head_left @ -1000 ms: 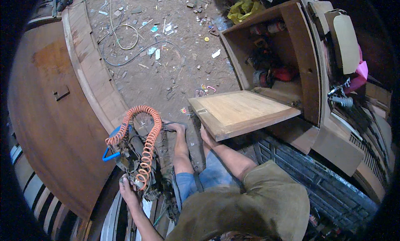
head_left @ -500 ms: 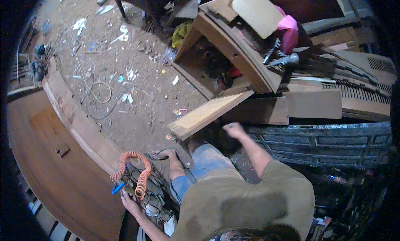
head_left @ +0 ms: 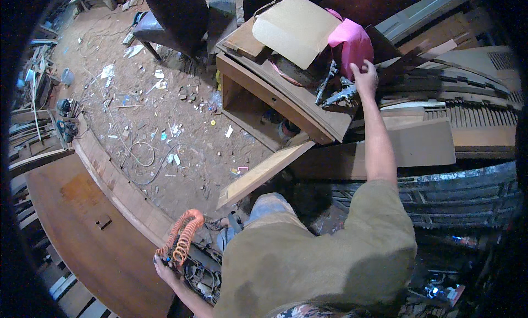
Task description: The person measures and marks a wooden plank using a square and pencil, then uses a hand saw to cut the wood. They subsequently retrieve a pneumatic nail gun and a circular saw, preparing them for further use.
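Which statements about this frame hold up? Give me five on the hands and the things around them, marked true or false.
1. The wooden cabinet has its door open. True.
2. The left hand is on the door. False: the left hand is at the orange coiled hose.
3. The right hand is at the pink item. True.
4. The metal tools lie on the ground. False: the metal tools lie on top of the cabinet.
5. The large brown panel is on the person's left. True.
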The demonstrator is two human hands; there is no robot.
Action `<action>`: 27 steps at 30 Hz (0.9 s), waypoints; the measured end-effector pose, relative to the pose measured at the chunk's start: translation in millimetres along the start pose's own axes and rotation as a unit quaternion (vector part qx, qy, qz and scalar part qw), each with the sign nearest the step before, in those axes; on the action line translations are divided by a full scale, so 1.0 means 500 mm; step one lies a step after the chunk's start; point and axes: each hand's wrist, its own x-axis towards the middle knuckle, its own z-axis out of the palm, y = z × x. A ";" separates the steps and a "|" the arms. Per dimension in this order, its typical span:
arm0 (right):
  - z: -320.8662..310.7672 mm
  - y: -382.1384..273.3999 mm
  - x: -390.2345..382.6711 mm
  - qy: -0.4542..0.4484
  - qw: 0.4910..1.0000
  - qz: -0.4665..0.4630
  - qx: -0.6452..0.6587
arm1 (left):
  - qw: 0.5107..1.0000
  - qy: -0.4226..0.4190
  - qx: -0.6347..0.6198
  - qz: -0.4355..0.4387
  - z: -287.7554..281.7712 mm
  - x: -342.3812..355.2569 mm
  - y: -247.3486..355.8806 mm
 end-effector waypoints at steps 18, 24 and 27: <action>0.084 -0.043 0.013 -0.169 0.979 0.108 -0.047 | 0.999 0.008 -0.033 -0.003 0.051 -0.061 -0.001; 0.225 0.008 0.006 -0.155 0.970 0.185 -0.032 | 0.994 -0.025 0.076 0.074 -0.004 -0.018 -0.028; 0.191 -0.061 -0.002 -0.074 0.974 0.168 0.136 | 0.992 0.032 0.062 0.105 -0.063 0.004 -0.059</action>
